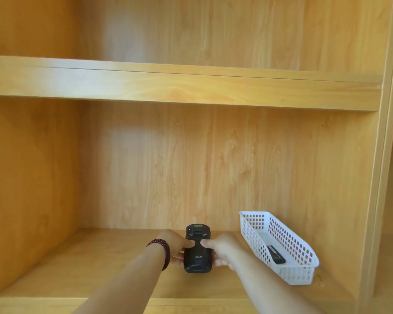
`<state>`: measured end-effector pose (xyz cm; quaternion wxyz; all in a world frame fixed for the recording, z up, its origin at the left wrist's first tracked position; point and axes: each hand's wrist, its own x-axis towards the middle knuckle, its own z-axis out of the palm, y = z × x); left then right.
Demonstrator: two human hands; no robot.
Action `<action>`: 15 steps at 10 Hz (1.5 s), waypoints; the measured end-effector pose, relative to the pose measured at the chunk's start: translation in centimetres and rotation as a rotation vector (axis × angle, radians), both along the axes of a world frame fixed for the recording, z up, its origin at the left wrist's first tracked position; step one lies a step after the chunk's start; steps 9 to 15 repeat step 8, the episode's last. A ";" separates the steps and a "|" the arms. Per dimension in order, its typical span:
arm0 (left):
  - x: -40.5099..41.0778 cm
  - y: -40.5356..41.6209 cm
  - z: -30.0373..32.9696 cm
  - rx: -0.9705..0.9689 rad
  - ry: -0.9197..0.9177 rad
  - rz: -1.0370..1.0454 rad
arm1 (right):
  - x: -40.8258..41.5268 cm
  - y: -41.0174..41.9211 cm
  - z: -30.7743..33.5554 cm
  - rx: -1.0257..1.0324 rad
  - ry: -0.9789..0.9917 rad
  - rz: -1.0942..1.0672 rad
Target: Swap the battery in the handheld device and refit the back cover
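A black handheld device [197,257] lies back-up on the wooden shelf [95,268], its back cover [197,254] on it. My left hand [175,244] grips its left side, thumb pressed on the cover. My right hand [221,249] grips its right side, thumb also on the cover. A dark battery [275,254] lies inside the white basket [302,271] to the right, apart from both hands.
The white perforated basket stands angled at the right of the shelf, near the cupboard's right wall [370,200]. An upper shelf board [182,85] runs overhead. A dark bead bracelet [162,250] circles my left wrist.
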<state>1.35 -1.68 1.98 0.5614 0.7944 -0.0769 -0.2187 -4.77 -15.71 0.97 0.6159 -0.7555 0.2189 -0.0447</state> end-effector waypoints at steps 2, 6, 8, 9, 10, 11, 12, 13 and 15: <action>2.1 -1.0 -2.2 0.146 -0.034 0.031 | 1.9 0.0 -1.5 -0.217 0.111 -0.057; 4.0 -2.1 -3.9 0.261 -0.081 -0.007 | 3.9 -0.7 -3.1 -0.531 0.252 -0.017; 3.3 -2.1 -3.6 0.379 -0.141 0.031 | 2.8 -0.2 -3.2 -0.622 0.212 -0.058; 3.3 -2.1 -3.6 0.379 -0.141 0.031 | 2.8 -0.2 -3.2 -0.622 0.212 -0.058; 3.3 -2.1 -3.6 0.379 -0.141 0.031 | 2.8 -0.2 -3.2 -0.622 0.212 -0.058; 3.3 -2.1 -3.6 0.379 -0.141 0.031 | 2.8 -0.2 -3.2 -0.622 0.212 -0.058; 3.3 -2.1 -3.6 0.379 -0.141 0.031 | 2.8 -0.2 -3.2 -0.622 0.212 -0.058; 3.3 -2.1 -3.6 0.379 -0.141 0.031 | 2.8 -0.2 -3.2 -0.622 0.212 -0.058; 3.3 -2.1 -3.6 0.379 -0.141 0.031 | 2.8 -0.2 -3.2 -0.622 0.212 -0.058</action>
